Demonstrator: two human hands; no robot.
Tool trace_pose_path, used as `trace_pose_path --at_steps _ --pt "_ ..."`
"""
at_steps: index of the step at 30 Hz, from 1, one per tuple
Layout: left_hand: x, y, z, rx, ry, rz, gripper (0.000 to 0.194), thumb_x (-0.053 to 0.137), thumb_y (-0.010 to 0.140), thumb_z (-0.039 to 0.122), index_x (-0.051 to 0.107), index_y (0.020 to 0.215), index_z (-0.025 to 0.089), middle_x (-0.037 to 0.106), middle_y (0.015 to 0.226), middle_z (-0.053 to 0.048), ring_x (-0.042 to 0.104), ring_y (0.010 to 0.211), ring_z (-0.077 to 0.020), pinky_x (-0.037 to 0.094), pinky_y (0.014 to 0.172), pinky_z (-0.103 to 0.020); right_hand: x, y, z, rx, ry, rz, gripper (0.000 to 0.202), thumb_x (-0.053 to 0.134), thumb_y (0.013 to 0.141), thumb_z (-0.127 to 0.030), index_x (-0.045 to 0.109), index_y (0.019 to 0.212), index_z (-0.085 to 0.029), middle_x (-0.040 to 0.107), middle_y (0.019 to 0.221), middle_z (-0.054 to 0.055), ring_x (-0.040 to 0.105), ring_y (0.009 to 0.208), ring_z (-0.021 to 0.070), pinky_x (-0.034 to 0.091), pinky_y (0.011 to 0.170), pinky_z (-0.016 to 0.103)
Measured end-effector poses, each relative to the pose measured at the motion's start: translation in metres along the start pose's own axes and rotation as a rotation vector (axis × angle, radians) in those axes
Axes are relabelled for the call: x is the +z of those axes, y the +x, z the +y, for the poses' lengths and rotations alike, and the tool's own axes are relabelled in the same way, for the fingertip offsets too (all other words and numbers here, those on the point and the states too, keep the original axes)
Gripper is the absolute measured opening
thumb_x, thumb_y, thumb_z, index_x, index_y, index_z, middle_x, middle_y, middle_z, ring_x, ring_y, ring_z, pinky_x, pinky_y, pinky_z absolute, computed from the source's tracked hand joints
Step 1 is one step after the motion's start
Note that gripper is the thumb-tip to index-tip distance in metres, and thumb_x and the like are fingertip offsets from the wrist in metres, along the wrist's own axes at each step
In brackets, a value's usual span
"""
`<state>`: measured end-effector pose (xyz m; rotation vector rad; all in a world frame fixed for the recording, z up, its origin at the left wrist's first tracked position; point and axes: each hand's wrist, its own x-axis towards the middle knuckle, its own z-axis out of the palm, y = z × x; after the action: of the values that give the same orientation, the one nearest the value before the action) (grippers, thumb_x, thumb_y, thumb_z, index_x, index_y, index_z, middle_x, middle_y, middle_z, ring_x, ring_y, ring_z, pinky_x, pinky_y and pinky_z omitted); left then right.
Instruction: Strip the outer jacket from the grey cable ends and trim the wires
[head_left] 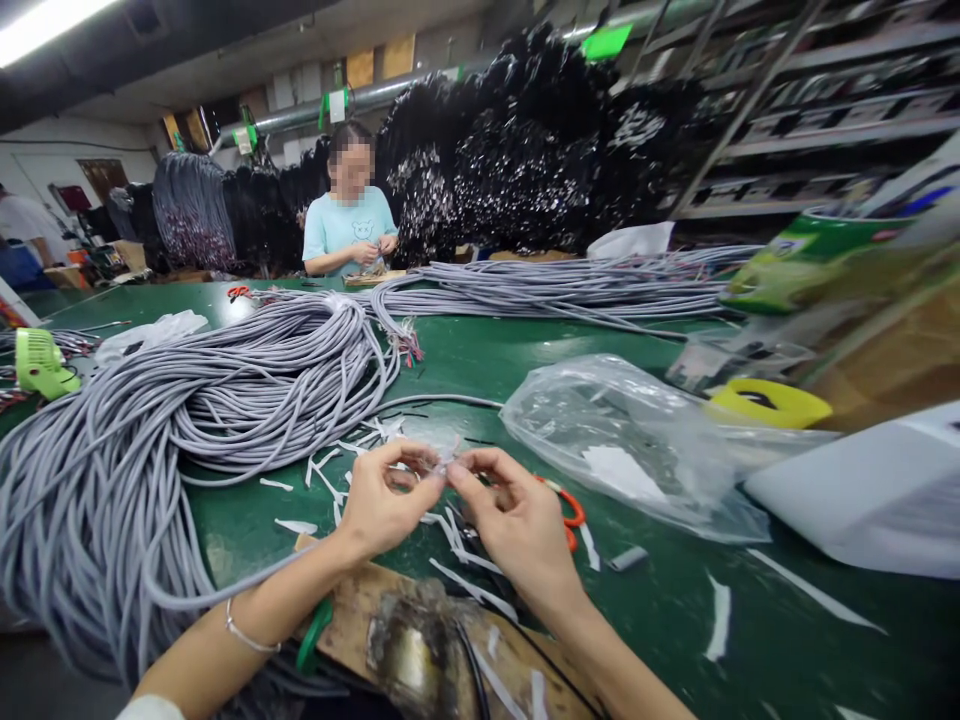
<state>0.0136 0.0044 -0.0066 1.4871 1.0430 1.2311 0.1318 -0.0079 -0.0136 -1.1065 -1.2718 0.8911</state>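
Note:
My left hand (394,492) and my right hand (510,500) meet above the green table (652,610), their thumbs and fingertips pinched together. Between them is something small and pale, too blurred to make out. A big bundle of grey cables (262,370) lies to the left, and one grey cable passes by my left forearm. White scraps (322,475) are scattered beneath my hands. Orange-handled scissors (574,508) lie just beyond my right hand, partly hidden by it.
A clear plastic bag (600,420) and yellow tape roll (769,402) lie on the right. A wooden board (360,610) is at the near edge. Across the table sits a person (349,225) beside more grey cables (570,290). A green fan (41,362) stands far left.

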Motion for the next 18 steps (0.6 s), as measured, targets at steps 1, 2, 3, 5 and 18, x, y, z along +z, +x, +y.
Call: trace_pose_path --at_steps 1,2,3,5,18 --pt "0.0006 -0.0003 -0.0002 0.000 0.033 0.022 0.017 0.063 0.064 0.026 0.062 0.073 0.012 0.057 0.064 0.000 0.046 0.047 -0.0058 0.035 0.044 -0.017 0.0005 -0.0017 0.0003 -0.043 -0.044 0.026 0.022 0.054 0.071 -0.038 0.048 0.068 -0.017 0.037 0.047 -0.008 0.025 0.032 0.0031 0.017 0.031 0.018" --pt "0.0012 -0.0006 -0.0005 0.003 0.059 0.042 0.016 0.063 0.064 0.026 0.064 0.071 0.012 0.057 0.061 -0.001 0.047 0.048 -0.0069 0.036 0.045 -0.018 0.0010 -0.0034 0.0007 -0.085 -0.088 0.055 0.020 0.053 0.072 -0.037 0.048 0.069 -0.017 0.035 0.045 -0.009 0.025 0.032 0.0033 0.016 0.031 0.018" --pt "0.0017 -0.0008 -0.0007 0.010 0.074 0.059 0.016 0.063 0.064 0.027 0.065 0.069 0.012 0.057 0.058 -0.001 0.047 0.048 -0.0075 0.036 0.046 -0.018 0.0016 -0.0050 0.0012 -0.122 -0.126 0.083 0.019 0.053 0.073 -0.035 0.048 0.070 -0.017 0.035 0.045 -0.009 0.027 0.032 0.0037 0.017 0.031 0.018" --pt "0.0022 -0.0010 -0.0007 0.026 0.060 0.077 0.018 0.064 0.064 0.029 0.066 0.066 0.011 0.057 0.054 -0.001 0.045 0.044 -0.0072 0.034 0.043 -0.019 0.0022 -0.0071 0.0016 -0.168 -0.158 0.136 0.017 0.053 0.074 -0.034 0.048 0.072 -0.018 0.037 0.046 -0.008 0.030 0.031 0.0043 0.019 0.031 0.018" --pt "0.0009 0.0030 0.0014 -0.233 -0.211 -0.046 0.044 0.058 0.063 0.056 0.047 0.058 0.014 0.042 0.039 0.008 0.028 0.024 -0.0008 0.016 0.025 -0.016 0.0015 -0.0056 -0.0057 0.086 -0.018 -0.139 0.031 0.063 0.064 -0.044 0.052 0.062 -0.016 0.044 0.046 -0.004 0.025 0.035 0.0036 0.014 0.034 0.020"
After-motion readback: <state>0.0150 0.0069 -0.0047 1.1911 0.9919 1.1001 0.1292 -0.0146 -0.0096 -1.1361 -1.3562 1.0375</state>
